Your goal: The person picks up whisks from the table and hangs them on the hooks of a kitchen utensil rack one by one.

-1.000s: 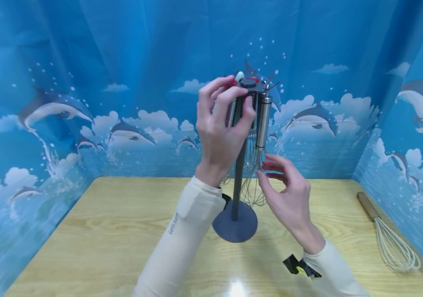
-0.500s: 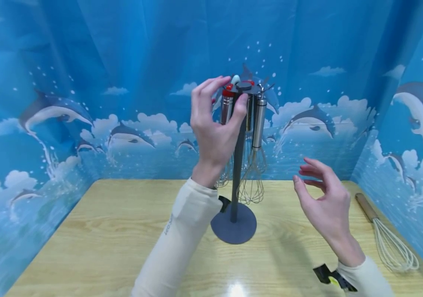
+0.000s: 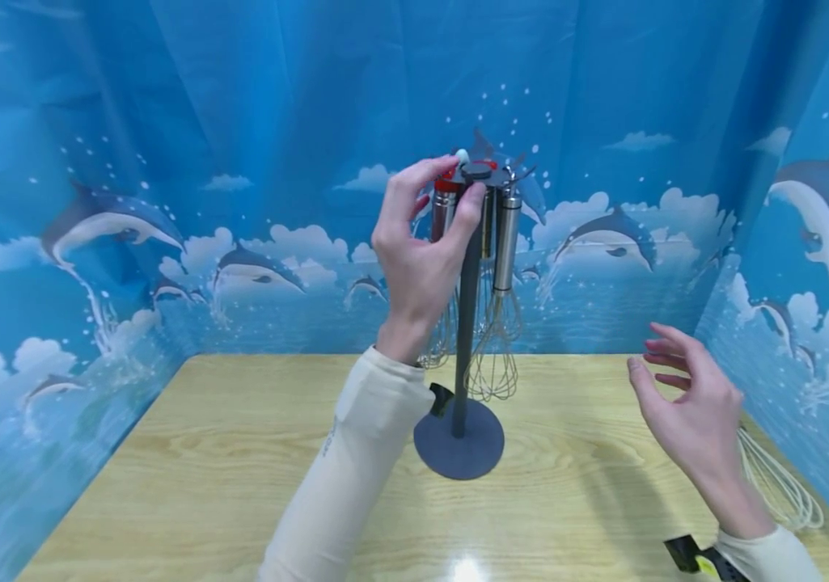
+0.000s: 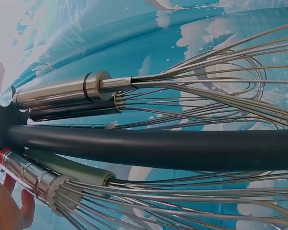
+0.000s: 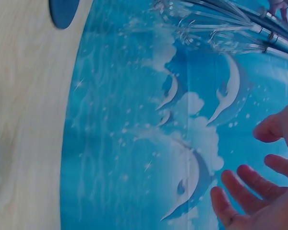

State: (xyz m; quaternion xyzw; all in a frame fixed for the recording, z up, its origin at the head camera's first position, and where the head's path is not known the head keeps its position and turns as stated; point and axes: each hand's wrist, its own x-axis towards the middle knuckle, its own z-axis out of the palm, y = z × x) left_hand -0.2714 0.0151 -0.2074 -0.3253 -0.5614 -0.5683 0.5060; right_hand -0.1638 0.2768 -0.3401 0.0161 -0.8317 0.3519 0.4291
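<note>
A dark utensil stand (image 3: 467, 339) with a round base stands upright on the table. Several whisks hang from hooks at its top. One whisk with a steel handle (image 3: 506, 242) hangs at the right side; a red-topped whisk (image 4: 36, 177) and a pale green-handled one (image 4: 72, 165) show in the left wrist view. My left hand (image 3: 421, 250) grips the stand's top, thumb at the near side and fingers curled round the left. My right hand (image 3: 698, 404) is held in the air at the right, fingers spread and holding nothing.
A loose whisk (image 3: 781, 485) lies at the table's right side, its handle hidden behind my right hand. The wooden table (image 3: 239, 453) ends at a blue dolphin-print curtain (image 3: 276, 202) at the back and sides.
My right hand has left the hanging steel-handled whisk and moved right, now overlapping the loose whisk. My left hand stays at the stand's top, its fingers slightly shifted.
</note>
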